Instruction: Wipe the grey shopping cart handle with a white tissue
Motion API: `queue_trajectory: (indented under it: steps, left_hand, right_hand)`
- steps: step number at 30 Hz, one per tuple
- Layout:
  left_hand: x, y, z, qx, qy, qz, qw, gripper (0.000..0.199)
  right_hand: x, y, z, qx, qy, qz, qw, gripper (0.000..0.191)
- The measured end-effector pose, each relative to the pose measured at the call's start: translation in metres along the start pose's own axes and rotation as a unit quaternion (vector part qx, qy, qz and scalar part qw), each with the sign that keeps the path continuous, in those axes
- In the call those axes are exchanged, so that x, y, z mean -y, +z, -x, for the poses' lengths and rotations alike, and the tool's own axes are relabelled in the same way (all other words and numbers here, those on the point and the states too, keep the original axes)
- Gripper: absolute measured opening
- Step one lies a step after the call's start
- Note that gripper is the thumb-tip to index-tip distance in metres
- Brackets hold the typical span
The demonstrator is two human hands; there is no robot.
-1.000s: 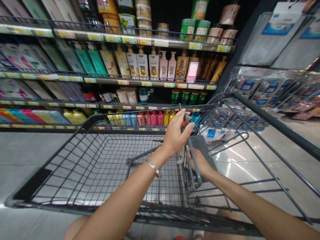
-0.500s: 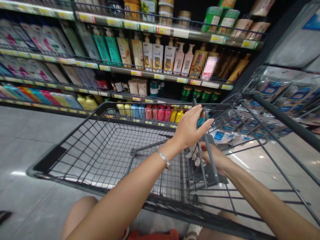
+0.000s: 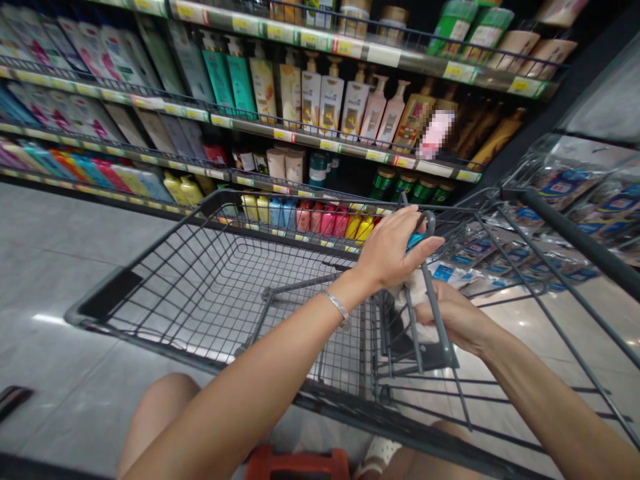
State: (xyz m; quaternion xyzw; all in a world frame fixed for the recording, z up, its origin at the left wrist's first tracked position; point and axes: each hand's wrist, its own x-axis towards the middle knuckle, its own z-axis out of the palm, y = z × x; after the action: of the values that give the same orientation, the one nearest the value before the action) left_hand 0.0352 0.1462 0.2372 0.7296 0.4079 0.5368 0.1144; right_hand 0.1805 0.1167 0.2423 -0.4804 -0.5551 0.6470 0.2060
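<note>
My left hand [image 3: 393, 247], with a silver bracelet at the wrist, lies over the top of the cart's folding seat frame [image 3: 436, 303]. Its thumb sticks out on one side of the bar and its fingers reach over the other. Something teal [image 3: 416, 239] shows in part beneath it. Lower down, my right hand [image 3: 447, 313] is closed on a crumpled white cloth or tissue [image 3: 411, 297], pressed in among the seat's bars. Bars and fingers hide part of the cloth. The dark shopping cart [image 3: 165, 263] has a wire basket.
Shelves [image 3: 320, 143] of shampoo bottles and jars stand beyond the cart. Clear plastic packets [image 3: 570, 193] hang at the right. An orange-red object [image 3: 300, 463] is on the floor between my legs. A dark object [image 3: 15, 400] lies on the floor at left.
The view has shifted, so shelves and cart sit further right. My right hand and the white cloth have moved slightly along the seat, and more cloth shows. My left hand stays on the frame.
</note>
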Motion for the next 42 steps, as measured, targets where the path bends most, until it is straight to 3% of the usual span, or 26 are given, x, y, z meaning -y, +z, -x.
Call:
queue_trajectory:
  steps: [6,9,14,17,19,21,24,27,30,35,38,42]
  left_hand:
    - [-0.002,0.0,-0.001,-0.006,-0.004,-0.006,1.0,0.059]
    - [-0.002,0.0,-0.001,-0.003,-0.007,0.004,1.0,0.057]
    - [0.002,0.004,0.001,-0.009,0.0,0.046,0.999,0.055]
    - [0.008,0.008,0.004,-0.029,0.005,0.073,0.997,0.053]
    - [0.013,0.01,0.005,-0.068,-0.028,0.078,0.994,0.048]
    - [0.021,0.012,0.005,-0.098,-0.133,0.068,0.984,0.04]
    - [0.033,0.014,0.007,-0.03,-0.352,0.053,0.934,0.025]
    - [0.039,0.018,0.014,0.067,-0.431,0.079,0.896,0.02]
    - [0.038,0.022,0.022,0.124,-0.433,0.112,0.886,0.02]
    - [0.034,0.024,0.027,0.177,-0.41,0.108,0.888,0.02]
    - [0.038,0.023,0.029,0.202,-0.376,0.072,0.901,0.016]
    - [0.041,0.02,0.035,0.219,-0.324,-0.009,0.92,0.014]
  right_hand:
    - [-0.021,0.003,-0.009,-0.029,-0.012,0.147,0.989,0.01]
    - [-0.028,0.004,-0.014,-0.011,-0.018,0.199,0.98,0.007]
    - [-0.036,0.006,-0.02,-0.022,-0.048,0.262,0.964,0.009]
    - [-0.043,0.001,-0.022,-0.048,-0.029,0.269,0.962,0.008]
    - [-0.047,-0.003,-0.022,-0.044,-0.008,0.237,0.97,0.008]
    - [-0.045,-0.004,-0.02,-0.035,0.002,0.167,0.985,0.012]
    - [-0.033,-0.001,-0.014,-0.057,0.011,0.048,0.997,0.023]
    - [-0.017,0.001,-0.007,-0.064,0.034,-0.011,0.997,0.029]
    - [-0.002,-0.004,-0.001,-0.047,0.027,-0.038,0.998,0.028]
    - [0.013,-0.013,0.003,-0.093,-0.089,-0.102,0.987,0.028]
    - [0.013,-0.008,0.003,-0.124,-0.127,-0.122,0.977,0.03]
    - [0.001,0.004,-0.001,-0.155,-0.132,-0.073,0.976,0.036]
